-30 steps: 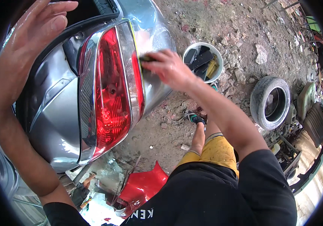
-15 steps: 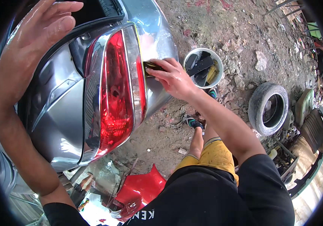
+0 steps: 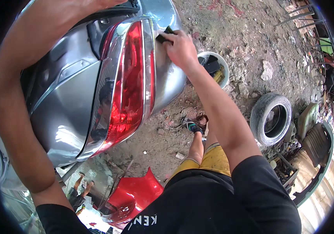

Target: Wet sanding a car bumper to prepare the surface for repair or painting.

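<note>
A grey car's rear corner [image 3: 171, 74] fills the upper left, with a long red and clear tail light [image 3: 130, 85] set into it. My right hand [image 3: 180, 50] is closed on a dark, flat sanding block [image 3: 165, 36]. It presses the block to the shiny grey panel just right of the tail light's upper end. My left hand [image 3: 97, 4] is at the top edge, near the dark opening in the car body. Most of its fingers are cut off by the edge of the picture.
A white bucket [image 3: 224, 66] with dark blocks stands right of the car. Farther right are a worn tyre [image 3: 258, 117] and a curved bumper piece [image 3: 326, 156]. A red body panel [image 3: 139, 191] lies at lower left, near another person's legs [image 3: 82, 185]. The ground is rough dirt.
My right hand has slid the sanding block up along the panel beside the tail light. My left hand has moved up and right, toward the top edge. The view has shifted slightly.
</note>
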A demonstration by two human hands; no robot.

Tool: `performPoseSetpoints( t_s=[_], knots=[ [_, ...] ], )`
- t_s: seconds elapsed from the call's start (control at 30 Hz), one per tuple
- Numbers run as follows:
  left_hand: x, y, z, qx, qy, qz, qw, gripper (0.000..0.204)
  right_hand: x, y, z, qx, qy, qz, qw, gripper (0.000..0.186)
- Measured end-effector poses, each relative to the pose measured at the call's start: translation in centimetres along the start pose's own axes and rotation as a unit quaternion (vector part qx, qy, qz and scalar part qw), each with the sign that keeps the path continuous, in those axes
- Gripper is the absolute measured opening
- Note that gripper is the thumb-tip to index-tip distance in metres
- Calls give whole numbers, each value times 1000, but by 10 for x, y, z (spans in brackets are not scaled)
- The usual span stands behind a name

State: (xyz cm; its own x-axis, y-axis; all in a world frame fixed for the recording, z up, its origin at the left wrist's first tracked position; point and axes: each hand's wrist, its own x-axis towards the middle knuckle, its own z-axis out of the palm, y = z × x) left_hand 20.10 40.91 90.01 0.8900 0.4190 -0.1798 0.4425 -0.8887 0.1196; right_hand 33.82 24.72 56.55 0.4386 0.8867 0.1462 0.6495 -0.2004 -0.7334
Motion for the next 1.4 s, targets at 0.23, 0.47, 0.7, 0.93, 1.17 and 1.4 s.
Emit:
performPoseSetpoints(
  t_s=[0.23,0.47,0.7,0.93,1.17,1.4],
  knots=[
    [5,178,15,55,14,-14,998,70,-77,-38,23,138,62,248,957,35],
    [-14,70,8,-4,-4,-67,998,74,-100,-43,44,176,102,213,956,31],
    [3,67,28,2,4,-37,999,73,-54,-9,30,125,77,183,972,32],
    [-8,81,2,30,-36,-68,997,76,-7,-4,20,99,99,151,979,27],
    [-7,73,11,64,1,-45,997,76,-64,-18,24,92,56,127,986,34],
    [-22,70,-3,96,-19,-61,993,79,-108,-46,31,124,6,128,984,34]
  ],
)
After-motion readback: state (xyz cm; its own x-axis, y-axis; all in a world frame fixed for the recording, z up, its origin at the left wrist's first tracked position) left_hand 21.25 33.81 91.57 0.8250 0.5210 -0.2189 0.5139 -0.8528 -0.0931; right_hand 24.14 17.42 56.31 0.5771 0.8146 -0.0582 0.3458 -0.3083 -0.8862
